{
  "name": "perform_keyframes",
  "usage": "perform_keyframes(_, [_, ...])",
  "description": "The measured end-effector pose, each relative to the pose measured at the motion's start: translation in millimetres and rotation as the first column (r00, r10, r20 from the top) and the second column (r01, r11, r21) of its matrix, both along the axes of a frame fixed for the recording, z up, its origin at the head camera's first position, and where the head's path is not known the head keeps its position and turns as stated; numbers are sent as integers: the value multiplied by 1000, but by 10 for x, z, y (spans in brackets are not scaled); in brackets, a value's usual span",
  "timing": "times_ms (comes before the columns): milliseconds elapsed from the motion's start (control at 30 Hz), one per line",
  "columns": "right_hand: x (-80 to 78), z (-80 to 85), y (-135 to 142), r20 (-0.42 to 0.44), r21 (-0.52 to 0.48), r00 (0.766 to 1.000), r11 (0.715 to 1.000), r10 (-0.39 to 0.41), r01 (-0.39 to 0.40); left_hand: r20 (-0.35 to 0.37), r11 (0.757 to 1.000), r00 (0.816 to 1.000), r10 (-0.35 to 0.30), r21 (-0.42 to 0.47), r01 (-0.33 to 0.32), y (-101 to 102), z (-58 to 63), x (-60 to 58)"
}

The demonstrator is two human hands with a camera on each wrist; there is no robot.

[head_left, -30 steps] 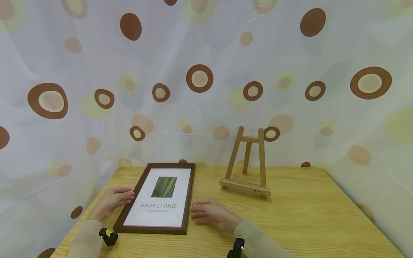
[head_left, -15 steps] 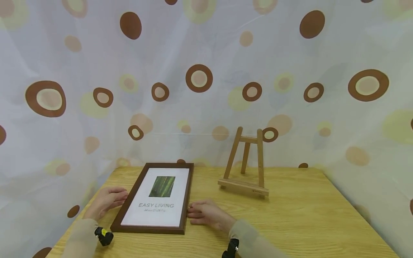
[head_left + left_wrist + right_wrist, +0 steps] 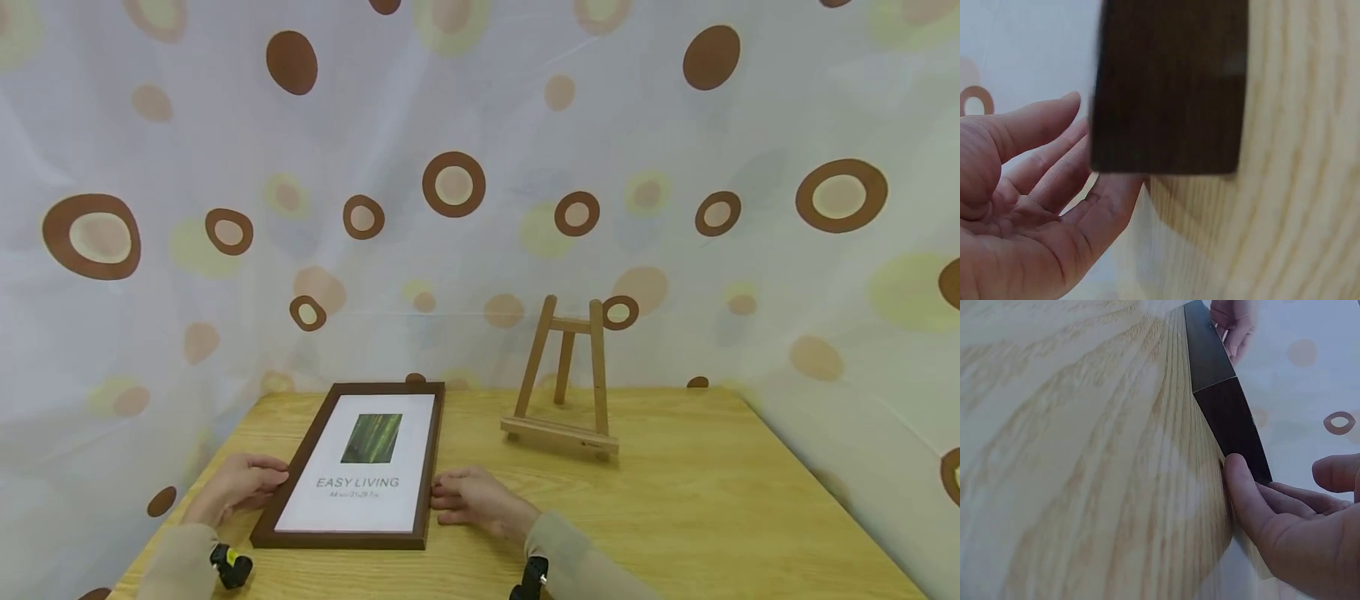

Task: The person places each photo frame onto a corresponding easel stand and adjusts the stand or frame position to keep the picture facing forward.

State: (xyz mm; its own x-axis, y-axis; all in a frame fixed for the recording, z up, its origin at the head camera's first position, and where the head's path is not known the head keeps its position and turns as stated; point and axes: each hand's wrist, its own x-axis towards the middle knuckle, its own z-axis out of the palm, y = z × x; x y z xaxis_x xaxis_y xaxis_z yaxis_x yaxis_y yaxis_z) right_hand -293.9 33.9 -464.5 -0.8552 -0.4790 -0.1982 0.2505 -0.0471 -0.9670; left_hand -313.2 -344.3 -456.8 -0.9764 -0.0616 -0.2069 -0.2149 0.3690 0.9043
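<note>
A picture frame [image 3: 420,467] with a dark brown border lies flat on the wooden table. Its white insert reads "EASY LIVING" below a small green picture [image 3: 372,438]. At the frame's left edge is my left hand [image 3: 238,485], fingers extended and loosely bent. The left wrist view shows some of these fingertips hidden by the dark border [image 3: 1169,87], the thumb raised beside it. My right hand [image 3: 480,502] touches the right edge with its fingertips. In the right wrist view one fingertip [image 3: 1237,467] meets the border's side, while the thumb [image 3: 1335,474] stays off it.
A small wooden easel [image 3: 558,429] stands upright to the right of the frame, towards the back of the table [image 3: 675,508]. Behind the table hangs a pale curtain [image 3: 480,267] with brown and yellow spots. Both wrists wear small black cameras.
My left hand has shifted a little along the frame's left edge, towards me. My right hand stays beside the right edge. The head view has drifted slightly; frame and easel keep their places.
</note>
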Motion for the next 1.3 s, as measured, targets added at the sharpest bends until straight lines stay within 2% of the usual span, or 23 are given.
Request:
perform_keyframes(367, [30, -53, -19, 25, 5, 999, 999, -45, 45, 58, 999, 998, 32, 1, -33, 59, 17, 80])
perform_keyframes(567, [70, -18, -42, 44, -71, 997, 995, -63, 66, 57, 999, 998, 21, 48, -24, 32, 13, 98])
perform_keyframes(900, [97, -40, -44, 115, -173, 986, 975, -123, 142, 63, 984, 992, -106, 151, 96, 3, -2, 99])
perform_keyframes(1067, [72, -46, -35, 164, -183, 979, 971, -123, 153, 90, 961, 984, -151, 248, 125, -38, 0, 78])
perform_keyframes(1233, [42, -61, -42, 169, -159, 977, 975, -128, 155, 119, 904, 961, -248, 386, 186, -73, 3, 64])
perform_keyframes(1300, [27, -65, -43, 151, -147, 981, 978, -124, 147, 108, 887, 952, -286, 407, 221, -79, 14, 64])
